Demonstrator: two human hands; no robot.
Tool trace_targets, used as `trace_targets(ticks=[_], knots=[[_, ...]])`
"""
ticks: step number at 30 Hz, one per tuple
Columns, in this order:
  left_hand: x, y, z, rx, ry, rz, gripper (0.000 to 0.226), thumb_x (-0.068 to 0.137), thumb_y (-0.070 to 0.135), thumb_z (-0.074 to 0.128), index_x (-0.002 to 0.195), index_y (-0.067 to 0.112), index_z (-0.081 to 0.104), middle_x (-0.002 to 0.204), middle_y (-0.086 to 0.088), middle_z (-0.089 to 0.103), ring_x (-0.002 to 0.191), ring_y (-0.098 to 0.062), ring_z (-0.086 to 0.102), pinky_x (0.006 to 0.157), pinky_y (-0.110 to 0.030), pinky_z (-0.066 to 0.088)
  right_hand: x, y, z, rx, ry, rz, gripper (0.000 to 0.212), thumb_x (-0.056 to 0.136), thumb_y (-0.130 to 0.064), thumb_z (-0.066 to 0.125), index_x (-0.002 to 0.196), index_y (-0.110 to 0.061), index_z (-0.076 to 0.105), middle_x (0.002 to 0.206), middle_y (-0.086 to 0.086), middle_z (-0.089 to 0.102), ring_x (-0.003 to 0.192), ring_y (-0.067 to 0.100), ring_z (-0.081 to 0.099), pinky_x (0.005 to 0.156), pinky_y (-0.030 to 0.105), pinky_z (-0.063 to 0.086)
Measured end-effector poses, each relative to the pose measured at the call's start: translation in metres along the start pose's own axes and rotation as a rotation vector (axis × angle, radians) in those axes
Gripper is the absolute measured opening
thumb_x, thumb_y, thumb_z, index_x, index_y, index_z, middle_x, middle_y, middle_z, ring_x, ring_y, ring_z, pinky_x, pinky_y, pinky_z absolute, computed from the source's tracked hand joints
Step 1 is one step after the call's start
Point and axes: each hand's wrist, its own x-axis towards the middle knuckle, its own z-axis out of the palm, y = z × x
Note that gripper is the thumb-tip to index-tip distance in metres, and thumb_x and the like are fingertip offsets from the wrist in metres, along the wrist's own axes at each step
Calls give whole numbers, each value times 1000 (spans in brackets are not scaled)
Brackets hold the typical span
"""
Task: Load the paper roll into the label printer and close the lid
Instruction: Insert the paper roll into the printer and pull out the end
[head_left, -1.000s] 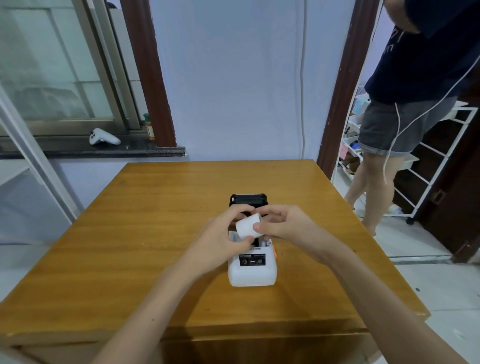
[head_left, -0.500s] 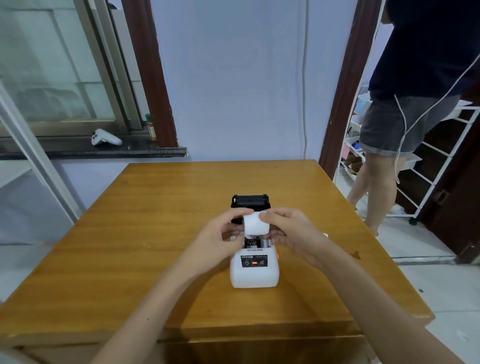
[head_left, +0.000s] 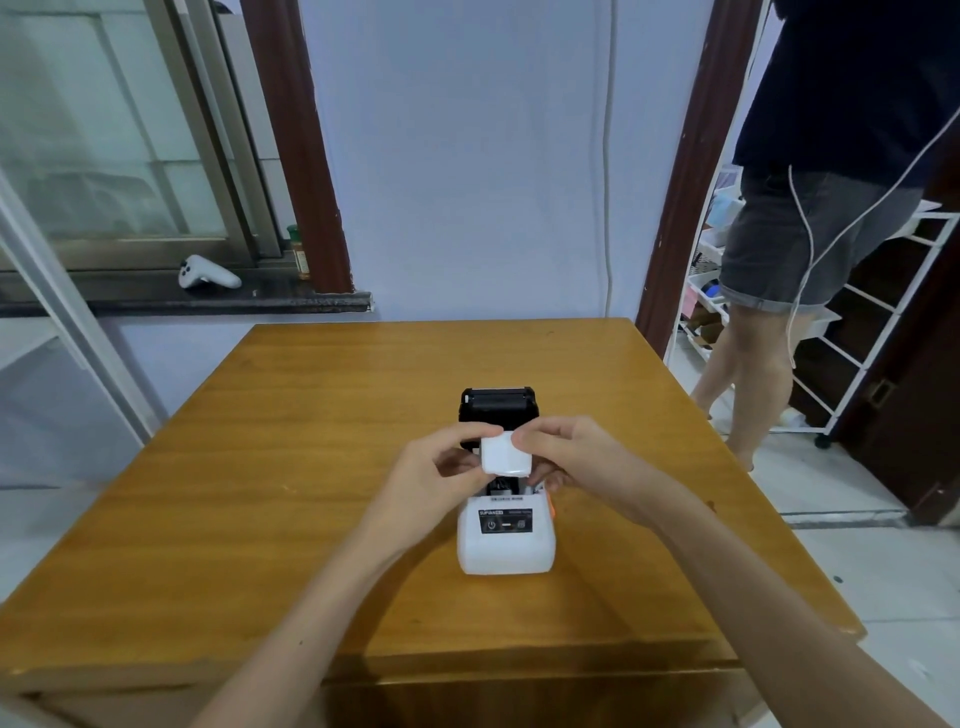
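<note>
- Label printer (head_left: 506, 540): white body, standing on the table (head_left: 322, 467); black lid (head_left: 497, 408) swung open toward the far side.
- Paper roll (head_left: 505, 456): white, held just above the open compartment, not yet seated.
- Left hand (head_left: 436, 475) and right hand (head_left: 582, 457): both pinching the roll, one at each end.
- Status: lid opened; roll insertion judged under way. Remaining: seat roll, close lid.

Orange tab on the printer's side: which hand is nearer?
Right. The right hand is just above the orange tab; the left hand is across the printer, on its other side.
</note>
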Motion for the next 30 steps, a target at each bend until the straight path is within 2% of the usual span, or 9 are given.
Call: trace_targets(ticks=[3,7,10,14,18,22,25,27,30], knots=[[-1,0,0,8,-12,-5,40,86,-1,72,106,34,72,99,13,76,81,-7,67,80,-33,59,-2,-4,-1,-103,1,-15,24,94,-28,59,108,-13,70,81,0,71,65,6,62,60,21,47],[-2,-3,-1,38,-8,-22,38,85,1,72,107,32,73,93,9,77,78,-6,65,78,-29,57,-4,-6,-3,-123,-36,-91,25,97,-23,55,117,-17,68,87,2,72,72,8,65,66,23,54],[-3,-4,0,34,-19,-13,35,86,2,73,111,27,74,96,1,78,82,-15,68,80,-36,57,-6,-7,-3,-140,-64,-108,22,95,-21,59,113,-15,70,85,-2,73,68,6,64,65,20,52],[-2,-6,-1,79,-25,22,32,86,9,75,113,26,76,106,5,77,93,-29,70,84,-39,58,-2,-9,-3,-185,-77,-96,18,92,-20,63,108,-16,70,89,-2,73,68,1,64,65,20,51],[-1,-5,-1,123,-11,42,32,85,15,76,113,32,75,104,14,77,91,-13,71,83,-27,56,0,-11,-6,-176,-96,-106,20,91,-16,66,109,-12,72,86,-6,73,68,-3,66,67,16,53],[-3,-8,-2,110,3,33,34,85,13,76,115,30,75,104,13,77,94,-15,71,87,-30,57,1,-9,-6,-209,-114,-115,25,93,-23,63,116,-16,70,99,-4,75,85,3,70,78,20,56],[-4,-11,-3,70,17,21,36,85,7,74,110,33,75,102,10,78,94,-18,72,86,-33,58,-1,-11,-2,-236,-103,-112,27,98,-25,53,115,-18,71,95,-4,75,80,7,68,77,23,54],[-4,-15,-2,64,33,26,35,85,7,74,110,32,76,103,8,78,95,-20,72,86,-33,57,-2,-13,1,-256,-99,-125,27,97,-19,51,115,-15,71,93,-4,73,78,10,65,78,28,53],[-4,-18,-1,48,62,23,34,85,5,74,110,28,77,105,6,78,96,-21,72,88,-37,58,-1,-14,1,-277,-123,-134,34,92,-4,48,116,-13,71,105,7,73,87,20,67,85,36,55]])
